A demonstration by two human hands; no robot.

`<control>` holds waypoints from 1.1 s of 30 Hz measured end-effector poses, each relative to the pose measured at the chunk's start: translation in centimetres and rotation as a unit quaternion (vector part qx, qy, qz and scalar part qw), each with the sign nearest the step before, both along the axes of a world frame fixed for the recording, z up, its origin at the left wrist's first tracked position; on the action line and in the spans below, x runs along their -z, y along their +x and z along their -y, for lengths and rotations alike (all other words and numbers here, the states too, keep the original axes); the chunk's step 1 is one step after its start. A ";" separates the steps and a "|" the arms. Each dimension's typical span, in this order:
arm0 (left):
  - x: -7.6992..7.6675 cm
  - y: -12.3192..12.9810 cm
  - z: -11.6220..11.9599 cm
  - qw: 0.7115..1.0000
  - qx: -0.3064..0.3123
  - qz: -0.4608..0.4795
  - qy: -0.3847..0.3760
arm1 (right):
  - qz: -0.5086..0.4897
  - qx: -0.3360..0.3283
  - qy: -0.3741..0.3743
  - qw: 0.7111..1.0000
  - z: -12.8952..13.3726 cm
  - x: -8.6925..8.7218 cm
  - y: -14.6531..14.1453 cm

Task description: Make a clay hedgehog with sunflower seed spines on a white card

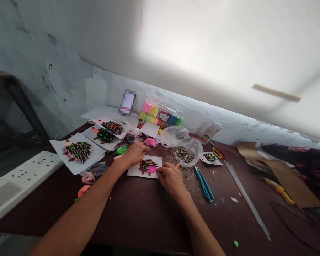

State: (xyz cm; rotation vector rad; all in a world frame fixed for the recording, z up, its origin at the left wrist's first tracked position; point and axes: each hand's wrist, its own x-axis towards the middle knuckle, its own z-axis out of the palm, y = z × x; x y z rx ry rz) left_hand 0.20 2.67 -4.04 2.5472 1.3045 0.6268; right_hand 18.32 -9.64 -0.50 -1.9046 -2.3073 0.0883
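A white card [133,172] lies on the dark red table, bearing a pink clay shape [152,169] with rows of striped seeds [146,164] stuck in it. Over the card's upper left edge is my left hand [135,153], its fingers bent together beside a pink clay packet [152,142]; what they hold, if anything, is hidden. My right hand [172,177] touches the right side of the pink clay with thumb and forefinger pinched. Anything between those fingertips is too small to name. A plastic bag of seeds [185,156] lies just beyond my right hand.
Finished seed-and-clay cards [78,153] lie at the left, near a white power strip [26,174]. Coloured clay packs [162,115] lean on the wall. Right of my hands are a teal cutter [204,185], scissors [218,152], clear sticks [248,201] and brown paper [290,177].
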 end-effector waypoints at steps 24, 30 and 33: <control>0.5 -0.4 -0.4 1.000 0.024 0.005 -0.007 | -0.017 0.026 -0.012 0.999 0.2 -0.6 0.0; 0.3 -0.5 -0.4 1.000 0.029 -0.006 -0.010 | -0.010 0.010 -0.014 1.000 0.4 -0.6 0.0; 0.2 -0.4 -0.4 1.000 0.028 -0.011 -0.008 | -0.013 0.013 -0.007 1.000 0.3 -0.3 0.1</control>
